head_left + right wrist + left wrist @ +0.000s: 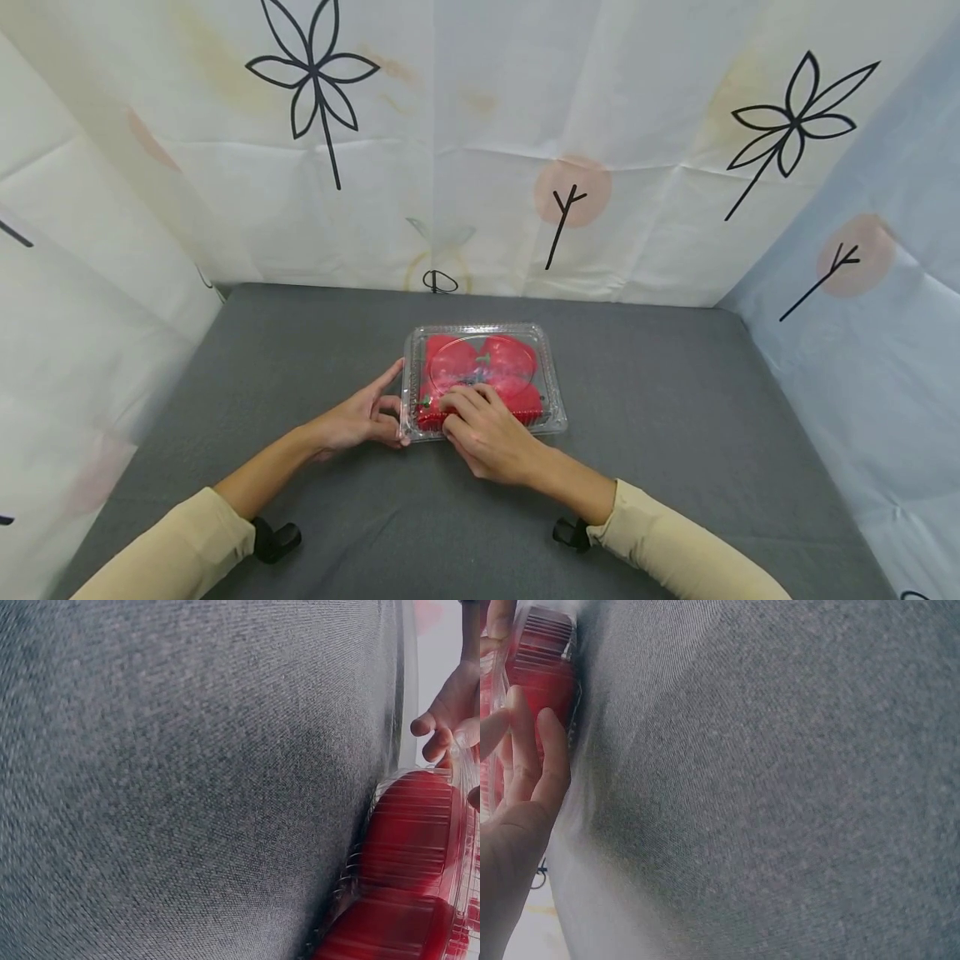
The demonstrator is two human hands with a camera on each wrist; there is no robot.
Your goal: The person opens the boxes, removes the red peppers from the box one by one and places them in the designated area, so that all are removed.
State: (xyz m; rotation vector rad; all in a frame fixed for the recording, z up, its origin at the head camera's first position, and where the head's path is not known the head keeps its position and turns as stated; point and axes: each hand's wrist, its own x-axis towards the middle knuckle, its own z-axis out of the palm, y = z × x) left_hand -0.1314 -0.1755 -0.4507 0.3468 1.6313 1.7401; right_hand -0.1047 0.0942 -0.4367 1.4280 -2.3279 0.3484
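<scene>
A clear plastic clamshell box (483,332), lid down, lies on the grey cloth and holds several red, rounded fruits or vegetables (453,360), some with green stems. My left hand (366,418) grips the box's left side near its front corner, one finger stretched along the edge. In the left wrist view, that hand's fingers (553,750) lie against the ribbed wall. My right hand (491,437) reaches over the front of the lid, with bent fingers at the front rim. Its thumb is largely hidden in the head view.
Grey cloth (660,417) covers the table around the box. Patterned white curtains (480,167) stand behind and at both sides. A black strap (276,540) circles the left wrist, and another black strap (572,533) sits at the right cuff.
</scene>
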